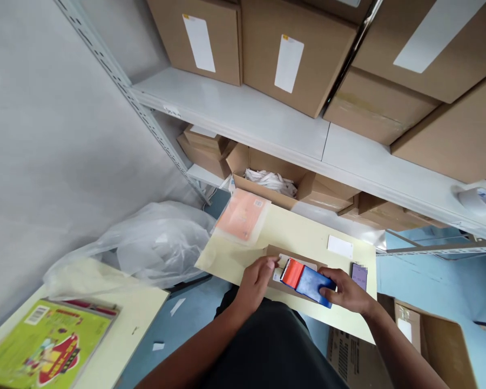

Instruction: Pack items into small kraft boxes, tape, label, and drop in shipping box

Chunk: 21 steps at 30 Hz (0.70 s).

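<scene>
My right hand (344, 292) grips the right end of a small notepad (311, 282), thumb on top. The notepad has a blue cover, a red band and a white toothed or spiral-bound edge at its left end. Just left of that edge is my left hand (256, 281), its thumb and fingers drawn together in a pinch. Whatever lies between those fingertips is too small to tell. Beneath the notepad lies a flat brown cardboard piece (272, 250) with a white label (276, 276) on it, partly covered by the notepad.
The pale table (295, 224) carries a pink plastic-wrapped packet (243, 215), a white card (340, 246) and a phone (359, 275). Behind stand shelves (235, 102) with cardboard boxes (295, 54). Left are a clear plastic bag (157, 243) and a green packet (40, 340). An open carton (445, 340) sits lower right.
</scene>
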### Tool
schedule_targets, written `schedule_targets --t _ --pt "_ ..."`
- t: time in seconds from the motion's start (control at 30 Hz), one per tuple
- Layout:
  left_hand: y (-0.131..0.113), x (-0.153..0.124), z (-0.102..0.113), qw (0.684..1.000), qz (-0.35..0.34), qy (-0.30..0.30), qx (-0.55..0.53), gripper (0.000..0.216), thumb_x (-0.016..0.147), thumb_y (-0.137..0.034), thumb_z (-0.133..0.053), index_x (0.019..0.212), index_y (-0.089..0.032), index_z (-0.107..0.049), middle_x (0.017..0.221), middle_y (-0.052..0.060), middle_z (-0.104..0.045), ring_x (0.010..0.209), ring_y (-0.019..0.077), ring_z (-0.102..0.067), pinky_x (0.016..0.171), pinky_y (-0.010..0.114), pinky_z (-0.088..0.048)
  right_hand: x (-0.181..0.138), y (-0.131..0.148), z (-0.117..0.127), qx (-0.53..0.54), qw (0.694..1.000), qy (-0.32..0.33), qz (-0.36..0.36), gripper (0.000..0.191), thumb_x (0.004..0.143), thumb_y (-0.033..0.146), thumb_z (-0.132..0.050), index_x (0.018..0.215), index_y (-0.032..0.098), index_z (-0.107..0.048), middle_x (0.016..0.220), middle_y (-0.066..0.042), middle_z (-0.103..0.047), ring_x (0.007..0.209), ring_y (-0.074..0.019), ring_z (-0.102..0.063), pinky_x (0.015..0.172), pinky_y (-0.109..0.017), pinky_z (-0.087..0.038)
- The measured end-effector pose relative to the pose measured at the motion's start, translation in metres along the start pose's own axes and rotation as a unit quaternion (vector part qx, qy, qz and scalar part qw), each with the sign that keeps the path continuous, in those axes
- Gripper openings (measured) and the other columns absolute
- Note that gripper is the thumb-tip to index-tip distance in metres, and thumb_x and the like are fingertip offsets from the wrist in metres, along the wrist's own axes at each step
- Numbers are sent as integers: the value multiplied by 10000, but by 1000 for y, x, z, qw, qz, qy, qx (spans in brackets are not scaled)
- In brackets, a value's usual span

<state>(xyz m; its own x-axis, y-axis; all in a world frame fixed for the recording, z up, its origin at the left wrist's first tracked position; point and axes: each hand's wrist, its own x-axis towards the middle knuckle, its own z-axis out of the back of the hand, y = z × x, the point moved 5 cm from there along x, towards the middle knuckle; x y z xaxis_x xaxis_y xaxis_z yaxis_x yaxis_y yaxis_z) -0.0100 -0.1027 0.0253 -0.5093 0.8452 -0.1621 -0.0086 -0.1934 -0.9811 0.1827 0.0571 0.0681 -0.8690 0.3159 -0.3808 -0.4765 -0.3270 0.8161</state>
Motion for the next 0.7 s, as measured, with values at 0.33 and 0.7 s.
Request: schedule_targets --t 0.33,0.7 --pt "13 11 -8 981 140 19 -130 418 843 -593 -594 786 -179 -619 580 -50 -515 489 94 -428 507 238 -346 5 13 -6 -54 998 17 -3 112 889 311 -599 886 206 -637 746 19 -606 654 -134 -549 584 -235 -411" --pt "49 13 25 984 141 -100 33 363 918 -512 -460 867 -199 -639 726 3 -643 604 144 -566 583 256 -426 31 40 -13 -58 998 4 -24 216 893 380 -603 963 194 -689 762 -6 -662 637 -139 -588 574 -236 -434"
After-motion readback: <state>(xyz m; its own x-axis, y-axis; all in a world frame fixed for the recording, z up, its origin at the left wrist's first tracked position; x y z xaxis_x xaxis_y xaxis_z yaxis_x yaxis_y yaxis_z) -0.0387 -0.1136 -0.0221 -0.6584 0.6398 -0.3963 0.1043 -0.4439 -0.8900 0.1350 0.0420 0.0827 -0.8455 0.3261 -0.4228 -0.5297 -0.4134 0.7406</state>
